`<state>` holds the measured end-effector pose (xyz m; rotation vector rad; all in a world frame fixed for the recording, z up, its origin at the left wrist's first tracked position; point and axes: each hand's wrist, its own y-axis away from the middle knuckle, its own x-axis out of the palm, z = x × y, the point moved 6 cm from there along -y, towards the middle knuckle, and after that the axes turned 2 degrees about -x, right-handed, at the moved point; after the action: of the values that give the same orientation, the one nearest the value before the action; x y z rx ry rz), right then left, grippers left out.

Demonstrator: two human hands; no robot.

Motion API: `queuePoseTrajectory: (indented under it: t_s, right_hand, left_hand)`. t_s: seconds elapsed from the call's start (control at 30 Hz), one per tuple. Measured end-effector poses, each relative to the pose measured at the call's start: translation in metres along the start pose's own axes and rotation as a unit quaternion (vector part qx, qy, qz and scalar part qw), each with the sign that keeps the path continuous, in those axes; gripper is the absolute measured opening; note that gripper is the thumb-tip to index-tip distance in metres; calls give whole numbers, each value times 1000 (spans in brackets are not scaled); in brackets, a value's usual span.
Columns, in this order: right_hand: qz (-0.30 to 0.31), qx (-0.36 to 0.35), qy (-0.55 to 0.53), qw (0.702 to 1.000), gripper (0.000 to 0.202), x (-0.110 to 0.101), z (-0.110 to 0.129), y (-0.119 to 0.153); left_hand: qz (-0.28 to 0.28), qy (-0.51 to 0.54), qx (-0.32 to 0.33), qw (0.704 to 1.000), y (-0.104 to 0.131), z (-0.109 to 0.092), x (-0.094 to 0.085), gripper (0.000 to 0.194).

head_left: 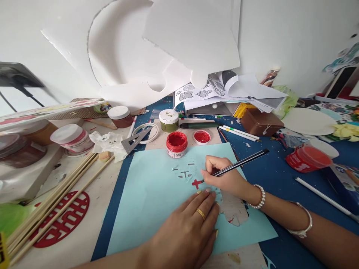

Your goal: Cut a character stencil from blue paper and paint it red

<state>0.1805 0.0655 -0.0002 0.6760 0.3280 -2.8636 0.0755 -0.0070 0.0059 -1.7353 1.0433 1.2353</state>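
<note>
My left hand (186,226) lies flat on a light blue paper sheet (143,194) with cut-out shapes, its fingers stretched out and a gold ring on one. In my right hand (221,172) is a slim black paintbrush (244,161), its tip at a red cross-shaped patch (196,184) on the sheet. Just above my left fingertips is that red patch. Small cut-out slots (184,174) lie beyond it. An open jar of red paint (176,144) stands at the sheet's far edge, with its red-smeared lid (202,137) to the right.
A green paint jar (168,120), a tape roll (146,133) and a triangle ruler (137,140) lie behind the sheet. Wooden sticks (60,201) cross a red round cut-out (63,220) at left. A brown box (261,122), a red tub (308,158) and a white stick (325,198) are at right.
</note>
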Motion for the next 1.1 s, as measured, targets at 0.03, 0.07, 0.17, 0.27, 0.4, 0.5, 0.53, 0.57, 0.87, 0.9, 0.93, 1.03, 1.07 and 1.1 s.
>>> queuePoseTrajectory:
  t_s: [0.03, 0.07, 0.17, 0.27, 0.4, 0.5, 0.53, 0.57, 0.87, 0.9, 0.93, 1.03, 1.07, 1.1]
  right_hand:
    - [-7, 1, -6, 1000, 29, -1, -1, 0]
    - [-14, 3, -13, 1000, 30, -1, -1, 0]
    - [-21, -1, -20, 1000, 29, -3, -2, 0]
    - [-7, -5, -3, 1000, 28, -1, 0, 0]
    - [4, -3, -7, 1000, 28, 1, -1, 1]
    - [-17, 0, -28, 999, 29, -1, -3, 1]
    - [-21, -1, -31, 999, 29, -2, -3, 1]
    - [-21, -3, -30, 999, 29, -2, -2, 0]
    - [-1, 3, -14, 1000, 28, 0, -2, 1]
    - [-5, 5, -23, 1000, 29, 0, -3, 1]
    - [-7, 6, -29, 1000, 29, 0, -4, 1]
    - [-5, 0, -24, 1000, 28, 0, -3, 0]
    - [-5, -4, -17, 1000, 28, -1, -2, 0]
    - [-3, -6, -10, 1000, 28, -1, -2, 0]
  left_hand:
    - [0, -2, 0, 1000, 0, 0, 0, 37]
    - [-1, -5, -1, 1000, 0, 0, 0, 37]
    - [-1, -8, 0, 1000, 0, 0, 0, 37]
    - [1, -6, 6, 1000, -1, -1, 1, 37]
    - [-5, -4, 0, 1000, -1, 0, 0, 36]
    - [-13, -3, -2, 1000, -1, 0, -1, 36]
    - [-16, -3, -2, 1000, 0, 0, -1, 36]
    - [-17, -2, -1, 1000, 0, 0, -1, 36]
    - [-24, 2, 0, 1000, 0, 1, -1, 35]
    - [-22, 1, 1, 1000, 0, 1, -1, 35]
    - [-20, -1, 2, 1000, 0, 1, -1, 35]
    - [-17, -2, 5, 1000, 0, 1, 0, 35]
    - [-16, -1, 5, 1000, 0, 1, 0, 35]
    - [-18, -1, 4, 1000, 0, 1, 0, 36]
